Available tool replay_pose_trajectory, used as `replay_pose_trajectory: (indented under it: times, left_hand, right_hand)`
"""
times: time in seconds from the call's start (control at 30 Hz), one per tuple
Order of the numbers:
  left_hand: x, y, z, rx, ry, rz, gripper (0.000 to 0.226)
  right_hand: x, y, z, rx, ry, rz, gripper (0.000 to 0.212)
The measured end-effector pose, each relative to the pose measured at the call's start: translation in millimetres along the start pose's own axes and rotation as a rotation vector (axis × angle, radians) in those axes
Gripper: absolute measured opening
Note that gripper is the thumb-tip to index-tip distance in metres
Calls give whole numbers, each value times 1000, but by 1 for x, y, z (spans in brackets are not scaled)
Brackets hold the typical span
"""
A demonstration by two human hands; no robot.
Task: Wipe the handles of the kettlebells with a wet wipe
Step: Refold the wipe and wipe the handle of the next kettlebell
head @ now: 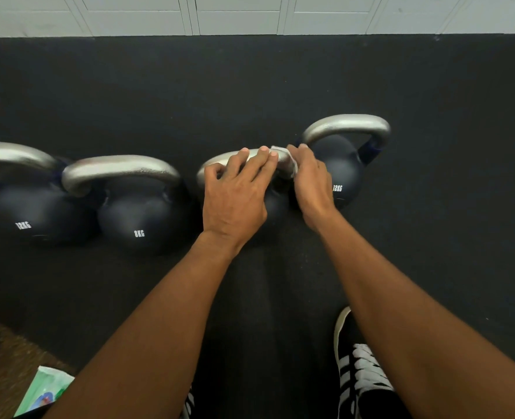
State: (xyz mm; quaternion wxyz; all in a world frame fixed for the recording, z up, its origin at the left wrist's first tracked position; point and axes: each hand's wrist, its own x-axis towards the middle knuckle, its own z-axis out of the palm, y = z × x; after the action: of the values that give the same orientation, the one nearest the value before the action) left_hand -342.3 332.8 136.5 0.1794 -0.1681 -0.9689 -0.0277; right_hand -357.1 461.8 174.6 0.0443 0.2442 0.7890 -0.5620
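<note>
Four kettlebells in row on black floor. Left hand draped over third kettlebell's handle, fingers loosely curled. Right hand pinching white wet wipe against handle's right end. Third kettlebell's body mostly hidden, apparently touching fourth kettlebell.

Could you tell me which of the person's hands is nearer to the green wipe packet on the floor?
Left. The left hand rests on the third kettlebell's handle, on the same side as the green wipe packet at bottom left. The right hand, holding the wipe, is farther right.
</note>
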Motion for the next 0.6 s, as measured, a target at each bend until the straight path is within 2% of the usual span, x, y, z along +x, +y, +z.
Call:
replay_pose_trajectory:
  times: [0.07,0.2,0.27,0.37,0.43,0.5,0.6]
  left_hand:
    - [1,-1,1,1,17,10,60]
    - [1,-3,5,1,40,21,55]
    - [0,-3,6,1,46,19,58]
    - [0,-3,6,-7,56,18,66]
    - [-1,-2,6,-14,70,21,67]
    - [0,-3,6,-8,77,25,65]
    - [0,-4,8,-1,91,39,60]
  right_hand:
    - [-15,2,9,153,73,66,42]
    - [-21,-11,19,883,149,356,26]
    - [-18,-27,17,1074,154,472,21]
    - [-8,-37,11,1238,107,623,37]
    - [-1,-36,3,1355,9,704,53]
    - [4,-30,-4,1481,-71,725,63]
    - [5,-17,-5,1623,-101,714,72]
